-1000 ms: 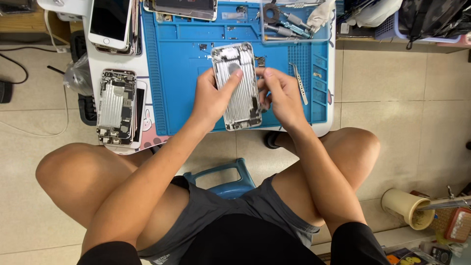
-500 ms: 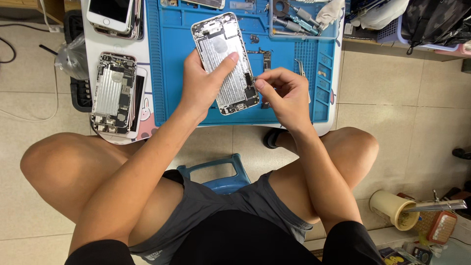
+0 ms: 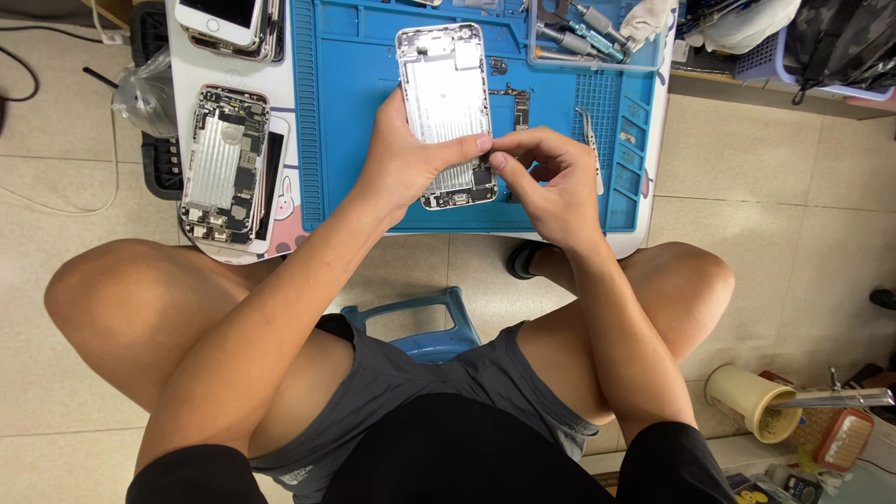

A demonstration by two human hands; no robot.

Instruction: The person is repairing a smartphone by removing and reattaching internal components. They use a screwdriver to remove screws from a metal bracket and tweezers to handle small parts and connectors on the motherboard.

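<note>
Nearest the camera, 2 bare knees frame a blue stool (image 3: 415, 322) on the tiled floor (image 3: 803, 224), and a pale roll of tape (image 3: 747, 397) lies off to the right beside some clutter.

Just beyond the knees, over the near edge of the blue work mat (image 3: 350, 121), both hands meet at the opened phone housing (image 3: 446, 112). The left hand (image 3: 401, 163) is closed around the housing's left edge, thumb pressed across its lower face. The right hand (image 3: 551, 182) has its thumb and forefinger pinched together at the housing's lower right edge, beside the left thumb tip; whether a small part sits between those fingers is too small to tell.

Compared with 1 second ago, the housing has turned from a slight slant to nearly square with the mat, and the left hand has slid from lying across its middle to gripping lower down. The right hand has come in from the housing's right side to the lower edge (half a second ago it was curled just clear of it). That reads as the work having narrowed from steadying the shell to fine handling at 1 spot near its bottom.

Farther out, tweezers (image 3: 590, 140) lie on the mat to the right. On the white bench (image 3: 201, 65) to the left sits another gutted phone (image 3: 224, 168), with a white phone (image 3: 224, 17) beyond it. At the far edge stands a clear tray of tools (image 3: 597, 33).
</note>
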